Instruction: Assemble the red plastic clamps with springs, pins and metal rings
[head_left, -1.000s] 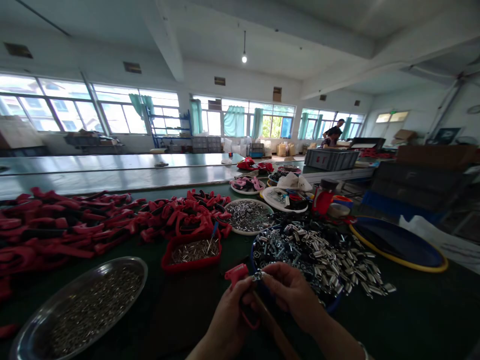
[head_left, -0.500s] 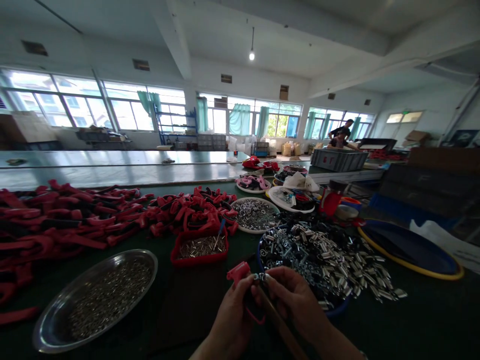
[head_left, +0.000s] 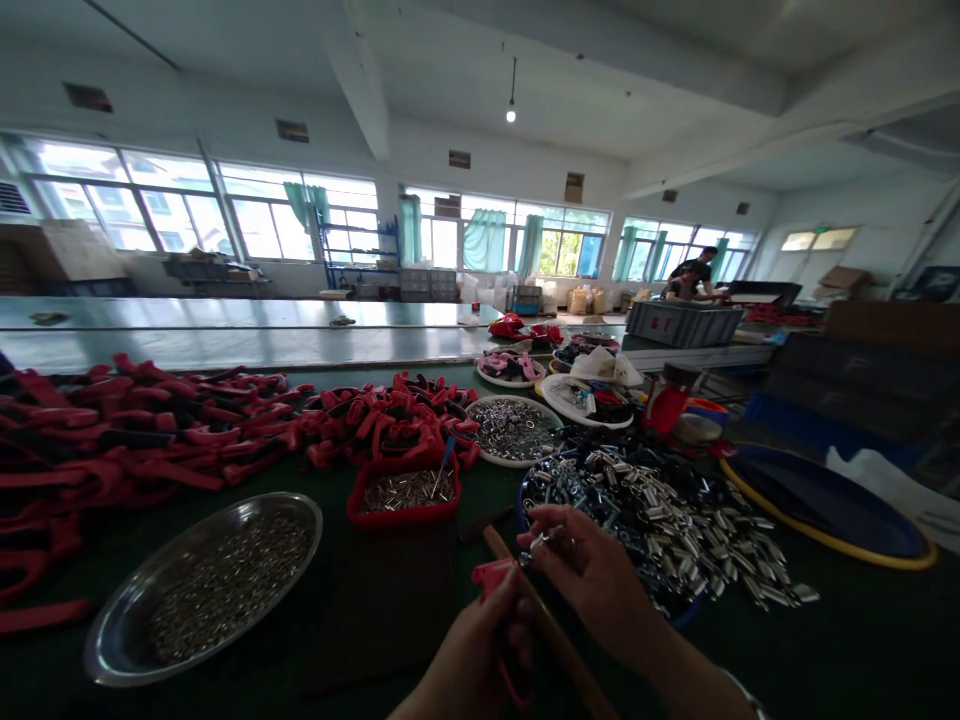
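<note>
**Left hand (head_left: pixel 480 650) on a red grip (head_left: pixel 491 578), right hand (head_left: pixel 592 580) on a metal fitting (head_left: pixel 541 540)**

We take the blue tray (head_left: pixel 521 510) as our landmark. Just in front of its near rim, our left hand is closed around the red grip, with the grip's end showing above the fingers and a red loop hanging below the fist. Our right hand is curled, pinching the small fitting just beside the grip; we cannot tell whether the two touch. Holding both up off the table, close together, seems to keep these small parts steady and in view.

A hammer (head_left: pixel 544 620) lies beneath the hands, its wooden handle running toward us, probably placed there for easy reach. Metal fittings (head_left: pixel 660 520) fill the tray and spill past its far right side. Left of the tray sit a red basket (head_left: pixel 401 522) of metal tubes and a white plate (head_left: pixel 495 463) of rings, with a heap of red grips (head_left: pixel 390 425) behind them. Everything seems laid out within arm's reach.
</note>
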